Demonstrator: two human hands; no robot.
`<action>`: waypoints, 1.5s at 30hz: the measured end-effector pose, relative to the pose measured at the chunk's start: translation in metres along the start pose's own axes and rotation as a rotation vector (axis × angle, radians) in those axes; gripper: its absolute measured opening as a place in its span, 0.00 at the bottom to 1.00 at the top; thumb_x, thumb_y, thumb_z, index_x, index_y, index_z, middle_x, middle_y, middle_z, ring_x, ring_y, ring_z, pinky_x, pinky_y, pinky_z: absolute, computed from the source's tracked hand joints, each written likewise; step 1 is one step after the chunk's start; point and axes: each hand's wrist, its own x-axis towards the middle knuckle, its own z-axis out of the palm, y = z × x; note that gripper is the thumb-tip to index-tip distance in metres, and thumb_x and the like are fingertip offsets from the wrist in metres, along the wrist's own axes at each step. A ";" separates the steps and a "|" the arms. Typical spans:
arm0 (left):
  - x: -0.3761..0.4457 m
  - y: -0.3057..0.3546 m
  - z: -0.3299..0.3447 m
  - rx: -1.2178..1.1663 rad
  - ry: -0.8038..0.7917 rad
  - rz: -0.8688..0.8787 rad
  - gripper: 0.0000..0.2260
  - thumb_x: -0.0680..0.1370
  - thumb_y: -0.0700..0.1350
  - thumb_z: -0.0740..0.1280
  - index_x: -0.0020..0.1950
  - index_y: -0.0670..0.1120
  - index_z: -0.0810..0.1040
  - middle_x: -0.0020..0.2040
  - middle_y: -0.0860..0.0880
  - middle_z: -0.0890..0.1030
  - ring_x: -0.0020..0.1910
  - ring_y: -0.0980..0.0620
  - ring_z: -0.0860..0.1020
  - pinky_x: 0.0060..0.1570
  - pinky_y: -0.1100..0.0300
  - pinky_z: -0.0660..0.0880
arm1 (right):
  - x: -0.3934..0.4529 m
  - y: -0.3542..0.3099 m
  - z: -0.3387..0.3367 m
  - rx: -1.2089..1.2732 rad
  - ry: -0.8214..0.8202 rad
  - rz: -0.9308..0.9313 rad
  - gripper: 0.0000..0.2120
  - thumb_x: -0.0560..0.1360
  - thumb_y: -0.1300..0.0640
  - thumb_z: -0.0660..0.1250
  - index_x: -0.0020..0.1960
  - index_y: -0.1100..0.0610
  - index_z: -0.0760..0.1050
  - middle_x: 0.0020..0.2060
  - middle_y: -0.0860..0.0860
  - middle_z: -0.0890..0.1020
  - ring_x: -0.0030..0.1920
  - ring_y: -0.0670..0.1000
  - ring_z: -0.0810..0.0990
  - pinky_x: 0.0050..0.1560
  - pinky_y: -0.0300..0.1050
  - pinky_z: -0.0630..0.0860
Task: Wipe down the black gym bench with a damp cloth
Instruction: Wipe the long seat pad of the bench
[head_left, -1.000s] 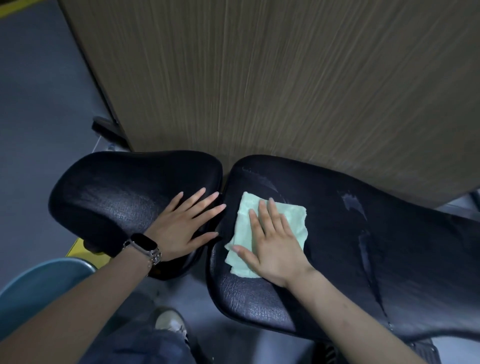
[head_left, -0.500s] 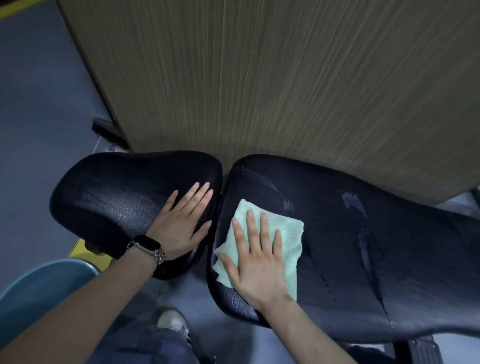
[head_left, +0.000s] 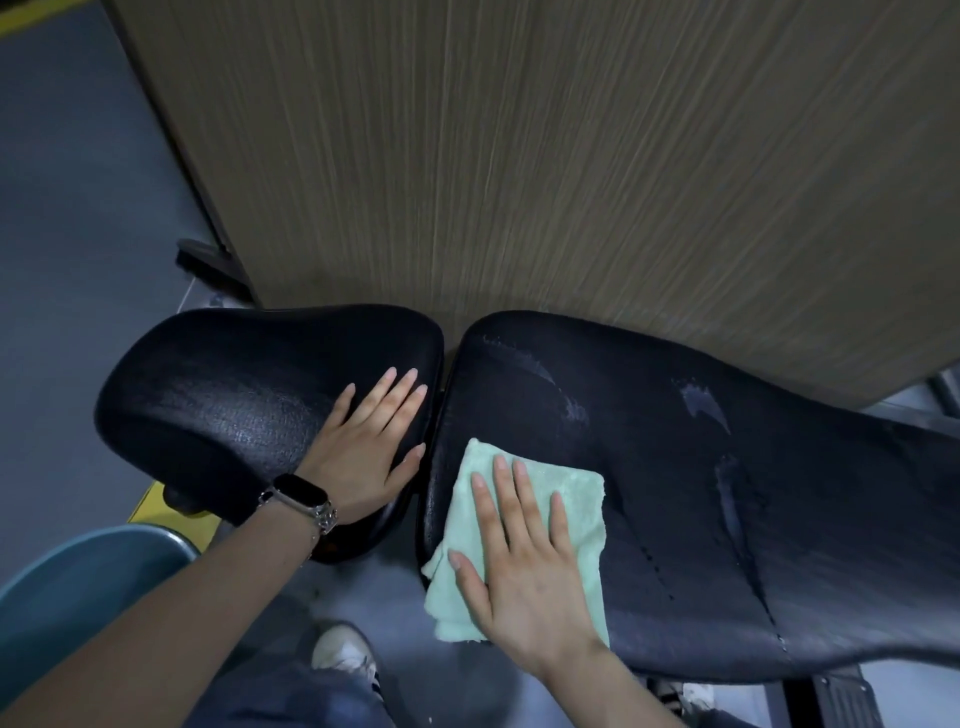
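Flat, right hand (head_left: 524, 577) presses cloth (head_left: 576, 499) at bench (head_left: 727, 519) edge.

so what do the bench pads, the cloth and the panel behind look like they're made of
Bench pads: black, pebbled skin with a dull sheen and damp streaks, likely vinyl or faux leather over padding.
Cloth: pale green, fuzzy nap and soft folds, probably microfibre or terry.
Panel: brown with fine straight grain lines, matte; wood or wood-look laminate, can't tell which.

Dim, cool indoor light. Soft sheen on black bench pads (head_left: 675, 467), wet streaks glint faintly. Wide-angle bending at edges; wood panel (head_left: 519, 156) grain streaked by blur. Corners darker, floor (head_left: 62, 260) murky.
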 end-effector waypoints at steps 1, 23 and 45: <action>0.000 0.000 0.000 0.002 0.000 0.001 0.30 0.78 0.59 0.45 0.76 0.46 0.57 0.77 0.50 0.53 0.75 0.54 0.47 0.71 0.50 0.43 | 0.002 0.000 0.000 0.002 -0.007 0.000 0.32 0.81 0.40 0.42 0.76 0.58 0.61 0.76 0.57 0.60 0.76 0.57 0.56 0.68 0.61 0.56; -0.001 -0.001 0.004 -0.004 0.008 -0.045 0.30 0.79 0.59 0.46 0.77 0.45 0.56 0.77 0.49 0.53 0.76 0.53 0.48 0.71 0.44 0.50 | 0.158 0.036 -0.014 0.098 -0.101 0.088 0.31 0.79 0.37 0.43 0.78 0.46 0.39 0.77 0.48 0.39 0.75 0.51 0.31 0.71 0.64 0.34; -0.002 0.003 -0.005 -0.015 -0.041 -0.064 0.31 0.77 0.60 0.42 0.78 0.47 0.52 0.78 0.51 0.49 0.76 0.55 0.44 0.72 0.45 0.46 | 0.068 0.007 -0.004 0.115 -0.011 0.038 0.34 0.77 0.36 0.37 0.79 0.48 0.48 0.78 0.50 0.48 0.77 0.53 0.40 0.72 0.65 0.39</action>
